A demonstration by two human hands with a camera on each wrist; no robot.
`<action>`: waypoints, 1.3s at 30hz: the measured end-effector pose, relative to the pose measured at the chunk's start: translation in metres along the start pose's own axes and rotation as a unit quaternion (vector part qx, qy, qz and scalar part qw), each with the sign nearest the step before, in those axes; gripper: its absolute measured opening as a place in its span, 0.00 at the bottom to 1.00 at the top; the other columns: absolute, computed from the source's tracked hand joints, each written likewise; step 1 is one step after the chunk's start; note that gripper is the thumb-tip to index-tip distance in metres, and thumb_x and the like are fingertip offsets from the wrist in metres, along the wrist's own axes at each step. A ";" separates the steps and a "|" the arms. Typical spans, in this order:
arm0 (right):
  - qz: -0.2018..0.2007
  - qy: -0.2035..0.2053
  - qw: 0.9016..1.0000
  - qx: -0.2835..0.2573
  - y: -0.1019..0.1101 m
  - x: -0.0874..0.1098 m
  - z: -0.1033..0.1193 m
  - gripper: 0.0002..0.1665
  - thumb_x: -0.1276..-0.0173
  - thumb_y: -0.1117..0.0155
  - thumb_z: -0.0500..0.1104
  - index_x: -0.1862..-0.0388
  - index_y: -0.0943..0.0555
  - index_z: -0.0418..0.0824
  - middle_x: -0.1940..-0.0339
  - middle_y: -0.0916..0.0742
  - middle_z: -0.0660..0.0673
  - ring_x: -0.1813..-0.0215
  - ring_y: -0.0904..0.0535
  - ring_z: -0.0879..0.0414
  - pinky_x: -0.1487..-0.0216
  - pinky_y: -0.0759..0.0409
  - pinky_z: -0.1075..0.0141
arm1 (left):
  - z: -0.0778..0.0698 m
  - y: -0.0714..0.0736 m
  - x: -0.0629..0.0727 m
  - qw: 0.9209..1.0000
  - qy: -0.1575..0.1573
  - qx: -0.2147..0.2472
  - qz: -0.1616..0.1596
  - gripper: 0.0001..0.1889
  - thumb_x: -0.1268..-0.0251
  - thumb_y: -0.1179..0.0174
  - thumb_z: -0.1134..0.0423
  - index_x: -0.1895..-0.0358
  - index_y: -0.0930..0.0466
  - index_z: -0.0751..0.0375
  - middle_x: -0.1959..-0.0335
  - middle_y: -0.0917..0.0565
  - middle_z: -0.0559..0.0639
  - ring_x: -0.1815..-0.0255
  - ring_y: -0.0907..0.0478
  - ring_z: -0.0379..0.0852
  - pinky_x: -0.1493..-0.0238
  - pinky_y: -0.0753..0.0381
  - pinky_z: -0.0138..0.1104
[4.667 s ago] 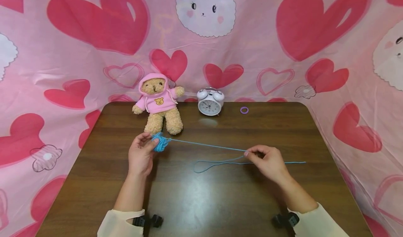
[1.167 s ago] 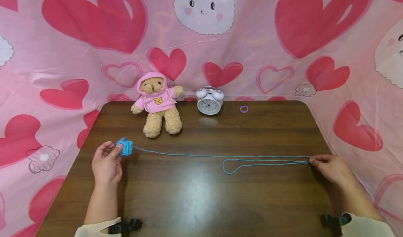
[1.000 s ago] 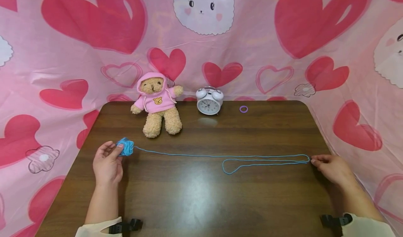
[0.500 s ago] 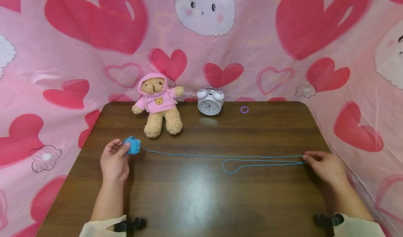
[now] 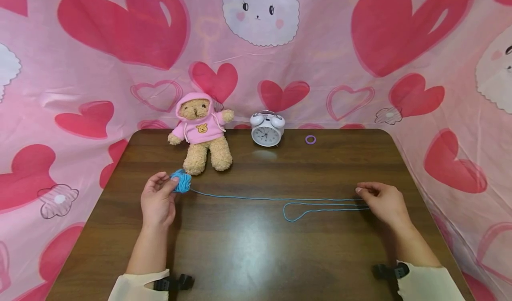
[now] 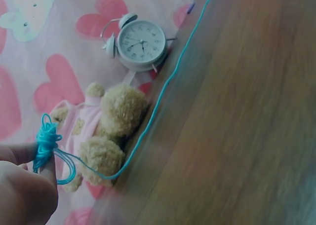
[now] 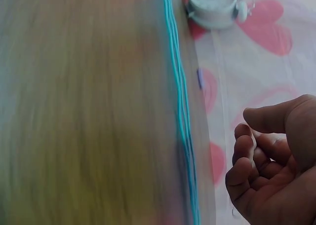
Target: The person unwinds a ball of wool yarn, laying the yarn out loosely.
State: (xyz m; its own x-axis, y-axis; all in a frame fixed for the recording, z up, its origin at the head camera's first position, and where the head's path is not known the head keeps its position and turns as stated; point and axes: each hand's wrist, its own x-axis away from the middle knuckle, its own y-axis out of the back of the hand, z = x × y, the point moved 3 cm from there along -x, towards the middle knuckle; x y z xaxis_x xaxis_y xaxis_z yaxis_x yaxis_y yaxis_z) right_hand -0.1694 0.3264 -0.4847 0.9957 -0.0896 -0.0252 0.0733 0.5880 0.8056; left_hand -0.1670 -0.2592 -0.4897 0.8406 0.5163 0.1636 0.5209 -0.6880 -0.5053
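Observation:
A small bundle of blue yarn point(image 5: 182, 182) is pinched between the thumb and fingers of my left hand point(image 5: 158, 203), just in front of the teddy bear's feet. From it a single blue strand point(image 5: 248, 198) runs right along the table, then doubles back in a narrow loop point(image 5: 291, 219). My right hand point(image 5: 386, 205) hovers over the right part of the strands, hiding their end in the head view. In the right wrist view its loosely curled fingers point(image 7: 243, 147) hold nothing, and the yarn strands point(image 7: 178, 82) lie apart from them.
A teddy bear point(image 5: 202, 134) in a pink hoodie sits at the back left of the brown table point(image 5: 256, 265). Beside it stand a white alarm clock point(image 5: 266, 132) and, farther right, a purple ring point(image 5: 310, 139). A pink heart-patterned cloth point(image 5: 312, 52) hangs behind.
Earlier my hands drew apart, lengthening the strand, and my right hand laid its part down at the right. Since then, both hands have moved inward, the left still holding the bundle.

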 end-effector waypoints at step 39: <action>0.078 0.087 0.980 -0.162 -0.098 -0.012 0.130 0.11 0.32 0.27 0.44 0.55 0.09 0.41 0.68 0.09 0.52 0.68 0.19 0.58 0.68 0.23 0.67 | 0.048 -0.100 0.051 0.976 0.073 -0.061 0.194 0.19 0.38 0.37 0.83 0.47 0.29 0.68 0.54 0.25 0.52 0.59 0.21 0.43 0.63 0.19 0.29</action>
State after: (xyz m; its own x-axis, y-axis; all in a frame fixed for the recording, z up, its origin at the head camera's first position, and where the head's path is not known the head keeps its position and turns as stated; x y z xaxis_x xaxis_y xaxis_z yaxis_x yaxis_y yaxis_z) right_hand -0.1963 0.1656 -0.4865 0.9889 0.1434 -0.0388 -0.0948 0.8101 0.5785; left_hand -0.1829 -0.1396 -0.4712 0.9857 0.1323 0.1039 0.1652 -0.8775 -0.4502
